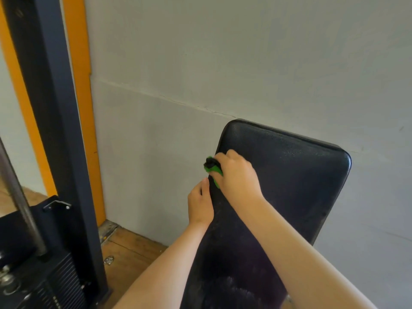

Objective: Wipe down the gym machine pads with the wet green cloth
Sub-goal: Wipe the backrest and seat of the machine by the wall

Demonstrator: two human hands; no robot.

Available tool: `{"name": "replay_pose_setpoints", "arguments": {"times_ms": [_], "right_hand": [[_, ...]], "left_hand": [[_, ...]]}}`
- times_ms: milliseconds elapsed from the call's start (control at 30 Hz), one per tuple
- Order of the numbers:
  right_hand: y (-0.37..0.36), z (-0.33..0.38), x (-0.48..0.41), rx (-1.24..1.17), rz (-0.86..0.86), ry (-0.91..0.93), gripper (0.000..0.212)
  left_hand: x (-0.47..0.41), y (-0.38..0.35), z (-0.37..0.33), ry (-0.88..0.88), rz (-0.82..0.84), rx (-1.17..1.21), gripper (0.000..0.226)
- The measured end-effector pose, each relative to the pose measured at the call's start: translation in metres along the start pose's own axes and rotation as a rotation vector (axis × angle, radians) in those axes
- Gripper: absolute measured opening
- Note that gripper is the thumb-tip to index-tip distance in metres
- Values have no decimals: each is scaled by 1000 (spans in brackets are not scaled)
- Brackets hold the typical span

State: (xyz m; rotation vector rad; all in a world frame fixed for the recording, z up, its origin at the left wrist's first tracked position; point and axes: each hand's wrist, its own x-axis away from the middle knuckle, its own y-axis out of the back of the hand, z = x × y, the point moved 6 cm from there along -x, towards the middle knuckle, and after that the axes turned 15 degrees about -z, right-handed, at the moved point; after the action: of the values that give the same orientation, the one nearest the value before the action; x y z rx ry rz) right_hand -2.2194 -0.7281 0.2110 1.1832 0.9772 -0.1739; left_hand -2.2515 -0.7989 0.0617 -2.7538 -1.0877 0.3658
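Observation:
A long black padded bench back [289, 175] leans up toward the grey wall, its surface speckled with wet drops. My right hand [236, 175] presses a bunched green cloth [211, 169] against the pad's upper left edge; most of the cloth is hidden under the fingers. My left hand [199, 204] grips the pad's left edge just below the cloth, fingers curled around the side.
A black steel upright [55, 130] of a weight machine stands at the left, with a weight stack [60, 284] at its foot. An orange-framed mirror [82, 108] is behind it. The grey wall [223, 63] is right behind the pad. Wooden floor [133, 253] shows between.

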Motion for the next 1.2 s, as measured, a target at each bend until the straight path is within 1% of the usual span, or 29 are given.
{"name": "replay_pose_setpoints", "arguments": {"times_ms": [67, 100, 167, 233, 300, 333, 467, 567, 633, 700, 800, 933, 967, 1033, 1100, 1133, 1167, 1200], "right_hand": [[2, 0, 1, 1, 47, -7, 34], [7, -2, -4, -14, 38, -17, 34], [23, -9, -19, -40, -72, -36, 34], [41, -20, -34, -62, -252, -69, 34], [44, -24, -34, -72, -341, -65, 32], [37, -23, -26, -67, -337, -43, 30], [-2, -13, 32, -53, -210, 40, 25], [2, -21, 42, -128, -215, 3, 24], [35, -36, 32, -211, -333, -100, 24], [76, -60, 25, -332, -456, -285, 24], [116, -95, 40, -488, -546, -526, 21], [108, -120, 96, -612, -484, -734, 20], [100, -124, 112, -643, -465, -778, 20], [83, -124, 142, -755, -430, -879, 17], [67, -116, 165, -875, -403, -978, 14], [59, -111, 174, -917, -398, -1022, 14], [53, -104, 181, -957, -398, -1058, 13], [47, -97, 187, -1000, -401, -1081, 12]], "left_hand": [[2, 1, -1, 4, -1, 17, 43], [2, 1, -1, 6, -6, 23, 43], [3, 1, -2, 11, -17, 14, 39], [6, 0, -6, 10, -27, 1, 33], [7, 1, -7, 4, -35, 4, 33], [6, 2, -6, -2, -40, 9, 34], [1, 2, -2, -16, -23, 26, 43], [3, 3, -4, -8, -25, 14, 43], [4, 2, 0, 31, -22, -2, 43], [3, 2, 2, 43, -29, -56, 46], [5, 1, 0, 35, -24, -100, 45], [13, 3, -4, 75, -10, -160, 52], [16, 6, -8, 43, -35, -206, 52], [28, 17, -24, -98, -128, -309, 43], [54, 28, -44, -220, -169, -282, 39], [71, 31, -49, -223, -130, -240, 37], [89, 31, -53, -185, -49, -197, 33], [108, 29, -54, -111, 57, -166, 31]]}}
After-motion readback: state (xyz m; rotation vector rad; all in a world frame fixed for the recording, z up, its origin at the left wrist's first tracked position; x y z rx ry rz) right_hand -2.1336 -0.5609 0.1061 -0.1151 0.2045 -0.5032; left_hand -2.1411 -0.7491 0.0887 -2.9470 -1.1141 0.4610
